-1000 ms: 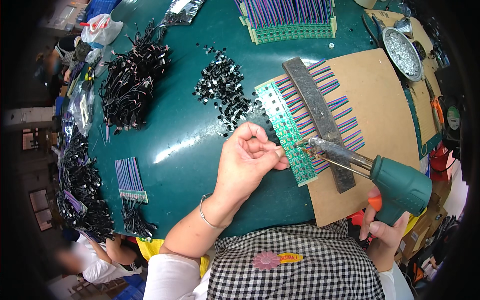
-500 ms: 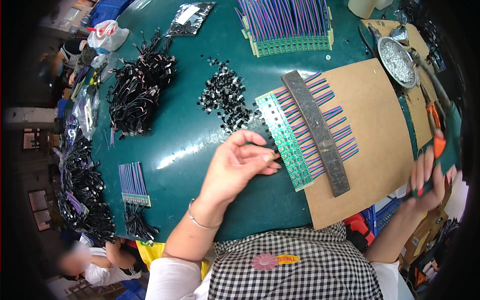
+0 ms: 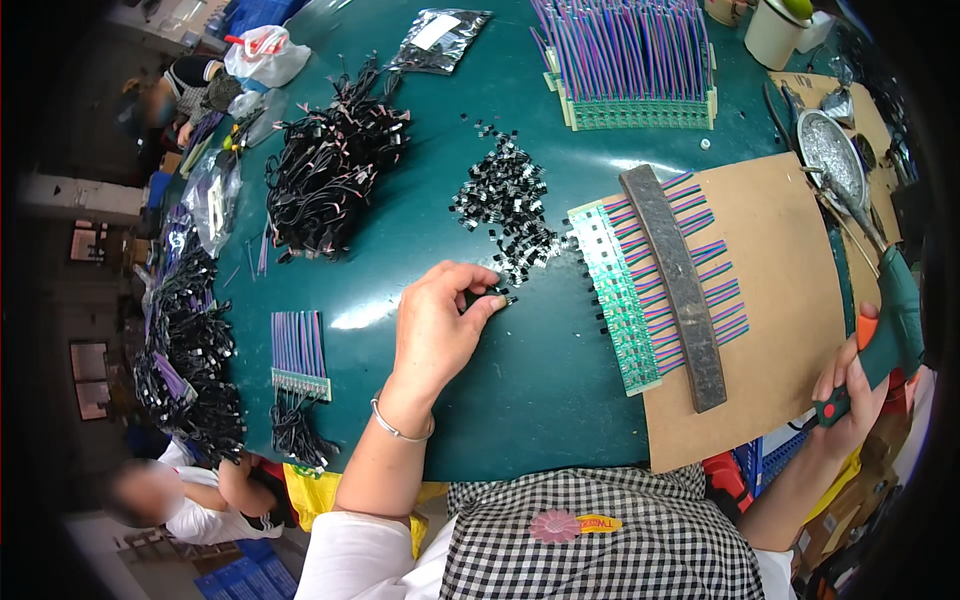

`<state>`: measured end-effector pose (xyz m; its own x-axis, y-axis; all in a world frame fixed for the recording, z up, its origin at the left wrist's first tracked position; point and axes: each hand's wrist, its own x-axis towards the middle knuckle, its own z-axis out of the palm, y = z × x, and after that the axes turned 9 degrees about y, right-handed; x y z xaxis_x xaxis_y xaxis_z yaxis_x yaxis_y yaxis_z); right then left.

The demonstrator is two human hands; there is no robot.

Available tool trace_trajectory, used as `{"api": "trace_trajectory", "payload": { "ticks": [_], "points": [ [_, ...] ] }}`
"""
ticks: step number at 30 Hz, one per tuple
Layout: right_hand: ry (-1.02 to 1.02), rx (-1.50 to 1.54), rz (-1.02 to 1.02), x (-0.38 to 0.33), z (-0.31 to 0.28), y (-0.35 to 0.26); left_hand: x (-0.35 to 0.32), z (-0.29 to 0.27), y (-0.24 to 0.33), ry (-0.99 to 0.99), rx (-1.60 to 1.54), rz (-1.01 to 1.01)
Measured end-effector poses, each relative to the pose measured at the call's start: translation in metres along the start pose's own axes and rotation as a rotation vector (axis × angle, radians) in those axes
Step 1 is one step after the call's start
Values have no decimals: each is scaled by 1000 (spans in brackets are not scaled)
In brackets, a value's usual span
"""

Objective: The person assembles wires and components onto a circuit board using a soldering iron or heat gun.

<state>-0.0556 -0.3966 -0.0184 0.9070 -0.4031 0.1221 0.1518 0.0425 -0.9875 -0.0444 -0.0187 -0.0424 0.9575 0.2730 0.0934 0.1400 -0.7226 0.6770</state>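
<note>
My left hand is at the near edge of a loose pile of small black connectors. Thumb and fingertips pinch one small black connector. To its right lies a green circuit-board panel, with black connectors along part of its left edge and coloured wires out of its right side. A dark metal bar rests across those wires. At far right my right hand is closed around a dark green tool with a red dot; its kind is unclear. An orange piece shows beside the fingers.
Brown cardboard lies under the wires. A metal bowl stands at far right, near a long-shafted tool. Black cable bundles, a wired board stack and a smaller wired board lie around. Another person sits at lower left.
My left hand has left the circuit-board panel's edge and moved left to the connector pile, pinching a connector. My right hand stays at the far right with its tool. The whole view has shifted.
</note>
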Motion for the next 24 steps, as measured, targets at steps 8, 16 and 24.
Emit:
{"api": "trace_trajectory", "payload": {
  "ticks": [8, 16, 24],
  "points": [
    [-27, 34, 39, -22, 4, -8, 3, -2, -5, 23, 57, 49],
    [-86, 73, 82, -34, 0, -4, -6, -6, 1, -30, 150, 209],
    [-129, 140, 137, -45, 3, -7, -28, 1, 25, -277, -700, -347]
  ]
}}
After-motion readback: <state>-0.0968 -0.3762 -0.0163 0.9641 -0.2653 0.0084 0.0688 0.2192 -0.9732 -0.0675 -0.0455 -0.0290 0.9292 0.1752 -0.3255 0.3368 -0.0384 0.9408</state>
